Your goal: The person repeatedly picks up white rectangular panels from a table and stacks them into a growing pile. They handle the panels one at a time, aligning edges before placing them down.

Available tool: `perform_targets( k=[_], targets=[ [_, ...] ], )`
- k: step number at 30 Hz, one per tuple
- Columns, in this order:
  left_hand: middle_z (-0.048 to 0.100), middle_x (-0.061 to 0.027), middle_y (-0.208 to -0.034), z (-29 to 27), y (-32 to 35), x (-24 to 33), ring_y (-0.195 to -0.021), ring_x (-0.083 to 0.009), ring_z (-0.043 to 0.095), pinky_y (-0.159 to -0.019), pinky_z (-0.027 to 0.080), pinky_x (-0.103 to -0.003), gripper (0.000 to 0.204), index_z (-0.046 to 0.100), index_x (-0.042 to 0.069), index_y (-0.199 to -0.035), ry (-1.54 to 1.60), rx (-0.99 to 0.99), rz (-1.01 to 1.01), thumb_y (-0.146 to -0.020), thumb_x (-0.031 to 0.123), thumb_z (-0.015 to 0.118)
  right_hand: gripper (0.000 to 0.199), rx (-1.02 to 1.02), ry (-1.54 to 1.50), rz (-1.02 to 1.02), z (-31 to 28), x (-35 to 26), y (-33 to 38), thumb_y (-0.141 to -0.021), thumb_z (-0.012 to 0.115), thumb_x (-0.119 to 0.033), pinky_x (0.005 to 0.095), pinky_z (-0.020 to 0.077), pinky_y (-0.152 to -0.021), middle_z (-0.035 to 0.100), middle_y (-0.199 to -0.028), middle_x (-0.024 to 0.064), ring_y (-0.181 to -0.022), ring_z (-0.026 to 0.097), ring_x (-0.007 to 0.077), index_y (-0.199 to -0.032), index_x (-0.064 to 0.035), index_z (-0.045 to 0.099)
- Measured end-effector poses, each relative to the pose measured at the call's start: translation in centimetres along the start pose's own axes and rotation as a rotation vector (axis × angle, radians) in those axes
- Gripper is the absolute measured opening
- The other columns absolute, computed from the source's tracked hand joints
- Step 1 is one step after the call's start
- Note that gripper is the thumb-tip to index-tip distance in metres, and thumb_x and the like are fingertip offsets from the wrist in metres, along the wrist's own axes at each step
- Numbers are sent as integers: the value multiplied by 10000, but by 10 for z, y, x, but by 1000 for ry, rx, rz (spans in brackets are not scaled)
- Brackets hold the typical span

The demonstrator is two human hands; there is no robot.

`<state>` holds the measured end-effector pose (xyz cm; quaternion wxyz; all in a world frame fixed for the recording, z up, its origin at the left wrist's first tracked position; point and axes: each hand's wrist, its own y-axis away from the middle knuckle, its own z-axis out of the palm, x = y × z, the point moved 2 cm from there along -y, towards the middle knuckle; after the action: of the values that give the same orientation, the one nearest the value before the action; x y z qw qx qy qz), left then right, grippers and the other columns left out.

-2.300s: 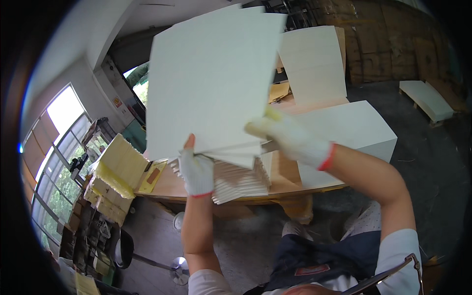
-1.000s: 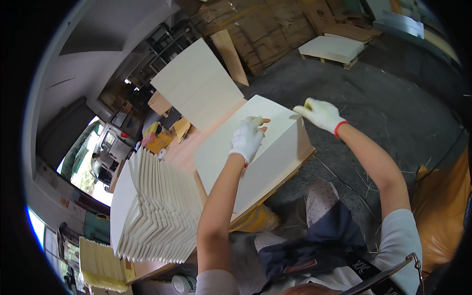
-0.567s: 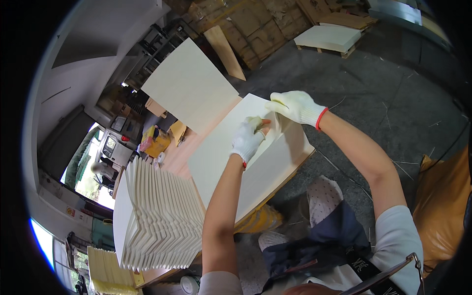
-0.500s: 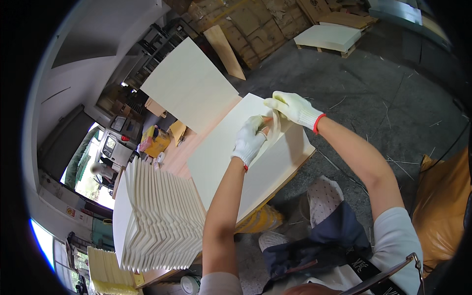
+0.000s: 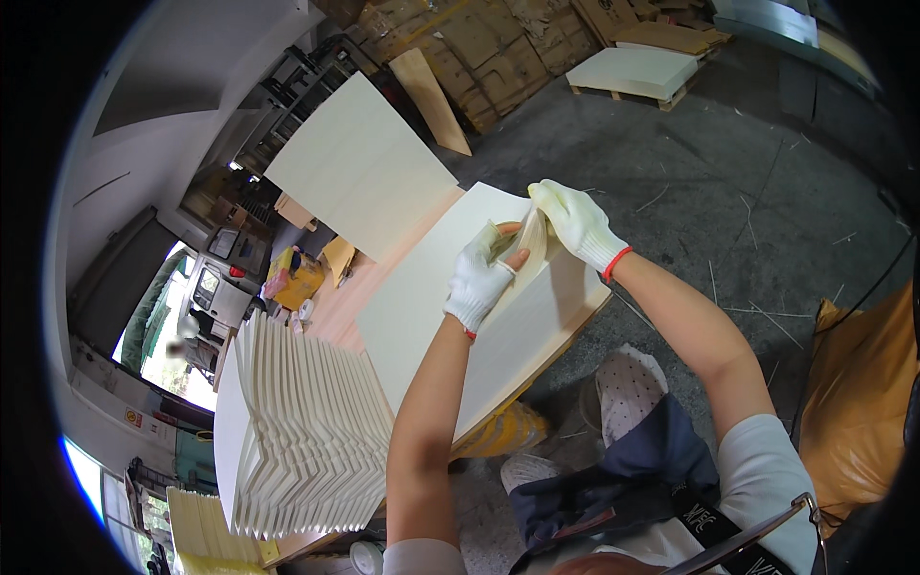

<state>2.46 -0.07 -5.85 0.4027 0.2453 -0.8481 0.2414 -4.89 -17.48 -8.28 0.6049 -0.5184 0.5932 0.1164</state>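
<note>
Left grip (image 5: pixel 479 278): pinched on curled sheet edge (image 5: pixel 530 251).
Right grip (image 5: pixel 573 218): clamped on the same edge.
Sheet: cream, bowed upward.

A big fanned stack of cream card sheets (image 5: pixel 297 426) sits at the left end of the wooden table (image 5: pixel 350 302). A large flat cream board (image 5: pixel 359 168) lies at the far end of the table. A tan wooden plank (image 5: pixel 429 101) leans against brown cardboard boxes (image 5: pixel 489 38) behind it. A low pile of pale sheets on a wooden pallet (image 5: pixel 632 72) rests on the grey concrete floor (image 5: pixel 767 182). An orange plastic bag (image 5: pixel 858 402) lies at the right. A yellow box (image 5: pixel 302 283) sits past the table.
</note>
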Motion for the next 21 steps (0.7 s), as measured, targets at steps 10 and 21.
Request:
perform_targets(
  k=[10, 21],
  targets=[
    [604, -214, -1362, 1, 6, 1, -1246, -259, 587, -1062, 447, -349, 821, 204, 80, -1614, 201, -34, 53, -948, 181, 672, 609, 28, 44, 5, 2, 0, 2, -1020, 397, -616, 456, 437, -738, 566, -791, 211, -796, 577, 420, -872, -42, 536],
    [666, -79, -1032, 2, 5, 4, -932, -142, 593, -865, 481, -286, 345, 634, 92, -1283, -179, 45, -20, -941, 114, 675, 540, 54, 70, -17, 6, 5, 2, -1037, 370, -558, 478, 436, -726, 594, -818, 216, -809, 590, 428, -922, -61, 546]
  ],
)
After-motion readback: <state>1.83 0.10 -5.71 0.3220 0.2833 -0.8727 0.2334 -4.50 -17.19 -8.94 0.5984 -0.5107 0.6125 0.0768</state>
